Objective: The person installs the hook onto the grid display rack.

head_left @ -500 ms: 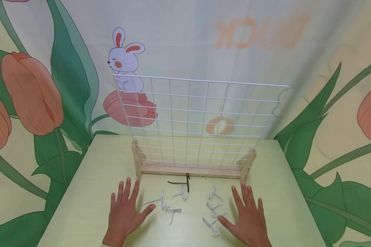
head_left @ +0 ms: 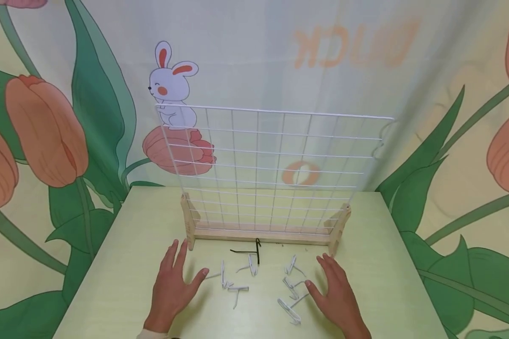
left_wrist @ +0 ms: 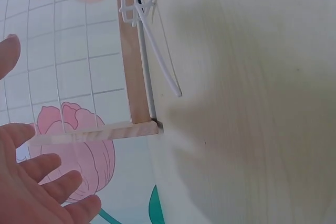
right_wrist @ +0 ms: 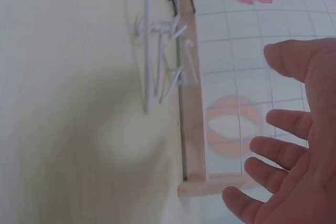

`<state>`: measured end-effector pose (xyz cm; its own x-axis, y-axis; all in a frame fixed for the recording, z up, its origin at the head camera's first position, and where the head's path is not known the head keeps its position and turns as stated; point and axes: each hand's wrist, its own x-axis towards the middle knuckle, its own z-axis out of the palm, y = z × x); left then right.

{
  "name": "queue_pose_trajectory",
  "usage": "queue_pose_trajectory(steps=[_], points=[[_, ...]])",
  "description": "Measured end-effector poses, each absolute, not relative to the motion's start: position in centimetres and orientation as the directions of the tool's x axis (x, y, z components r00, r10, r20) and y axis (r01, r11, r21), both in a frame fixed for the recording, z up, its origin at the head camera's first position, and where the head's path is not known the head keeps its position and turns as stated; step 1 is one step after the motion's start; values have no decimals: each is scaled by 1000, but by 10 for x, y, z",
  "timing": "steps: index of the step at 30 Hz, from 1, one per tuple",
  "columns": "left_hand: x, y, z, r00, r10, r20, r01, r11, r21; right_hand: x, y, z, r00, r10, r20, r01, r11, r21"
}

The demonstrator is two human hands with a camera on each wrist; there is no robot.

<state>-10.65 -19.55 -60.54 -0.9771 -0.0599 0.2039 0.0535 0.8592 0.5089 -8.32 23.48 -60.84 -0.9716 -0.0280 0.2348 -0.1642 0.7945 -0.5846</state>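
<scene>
In the head view my left hand (head_left: 172, 288) hovers over the table's left front with fingers extended and nothing in them. My right hand (head_left: 338, 295) mirrors it on the right, also holding nothing. Between them lie several white wire hooks: one white hook (head_left: 223, 274) nearest my left thumb, another white hook (head_left: 288, 310) beside my right thumb. Behind these, a black hook (head_left: 257, 252) lies close to the wooden base. The left wrist view shows a white hook prong (left_wrist: 160, 59) beyond my spread fingers (left_wrist: 63, 184). White hooks (right_wrist: 163, 61) also show in the right wrist view.
A white wire grid panel (head_left: 258, 111) stands upright in a wooden stand (head_left: 263, 234) across the table's back half. Behind it hangs a curtain (head_left: 254, 47) printed with tulips and a rabbit. The pale table (head_left: 110, 282) extends to both sides.
Both hands have turned slightly inward, and their fingers have drawn closer together. The hooks and the grid panel lie as before; the head view has shifted a little.
</scene>
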Motion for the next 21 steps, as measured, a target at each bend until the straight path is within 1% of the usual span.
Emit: queue_pose_trajectory(steps=[4, 6, 11, 16, 19, 21], points=[[-110, -195, -606, -970, -99, 222, 45, 825, 564, -86, 232, -606, -974, -19, 228, -168, 737, -655], [-112, -196, -605, -965, -114, 234, 52, 797, 601, -88, 230, -605, -973, -14, 231, -170, 721, -672], [-121, -196, -607, -952, -151, 265, 81, 714, 696, -95, 224, -607, -963, -1, 270, -185, 730, -657], [-133, -196, -612, -936, -202, 290, 101, 634, 767, -102, 217, -610, -934, 32, 355, -211, 753, -623], [-142, -198, -614, -929, -229, 291, 111, 579, 808, -108, 214, -612, -929, 59, 366, -196, 760, -620], [-149, -201, -616, -924, -248, 290, 114, 544, 831, -112, 214, -614, -935, 75, 346, -168, 765, -621]])
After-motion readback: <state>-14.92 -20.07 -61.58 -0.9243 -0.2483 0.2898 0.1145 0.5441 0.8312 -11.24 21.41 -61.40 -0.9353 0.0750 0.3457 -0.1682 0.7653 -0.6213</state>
